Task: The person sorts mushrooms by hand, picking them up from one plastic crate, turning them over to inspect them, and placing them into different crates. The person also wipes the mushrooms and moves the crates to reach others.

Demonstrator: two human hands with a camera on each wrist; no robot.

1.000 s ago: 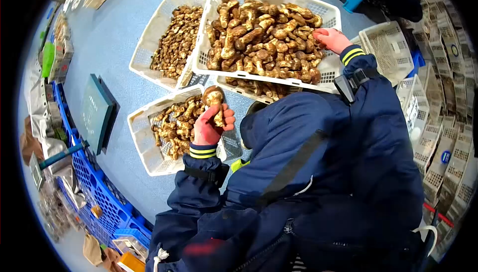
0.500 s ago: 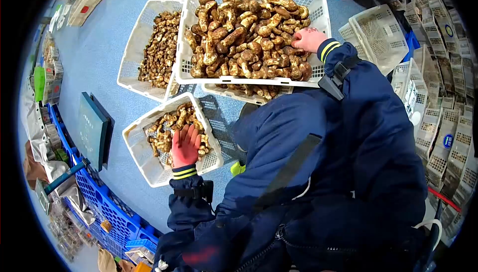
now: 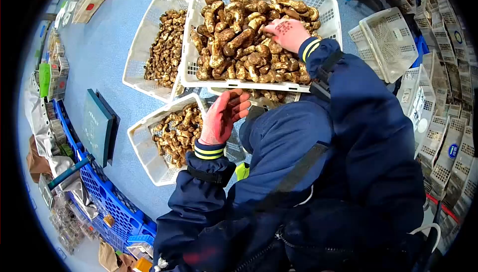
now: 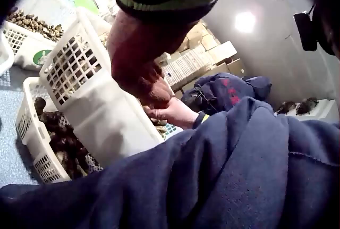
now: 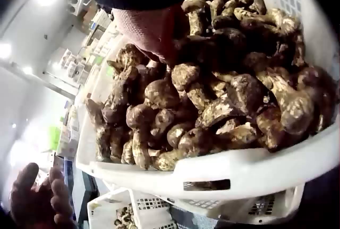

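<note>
Brown, soil-streaked mushrooms (image 3: 239,40) fill a large white crate (image 3: 264,82). My right hand (image 3: 288,34) reaches over them from the right, its fingertips down at the mushrooms near the crate's middle. In the right wrist view those fingertips are hidden among the caps and stems, so I cannot tell whether they grip one. My left hand (image 3: 224,117) holds nothing, with its palm turned up and fingers loosely bent, just in front of the large crate. It overlaps the right rim of a smaller white crate (image 3: 144,155) holding fewer mushrooms (image 3: 177,132).
Another white crate (image 3: 132,70) of small mushrooms stands left of the large one. Part of a crate with mushrooms (image 3: 269,94) shows under the large crate's front. A flat dark-teal scale (image 3: 99,127) and blue plastic crates (image 3: 107,192) lie left; stacked white crates (image 3: 386,43) stand right.
My left hand held one mushroom, let it go over the smaller crate, then moved right and away from it with nothing in it. My right hand has moved leftward across the mushrooms.
</note>
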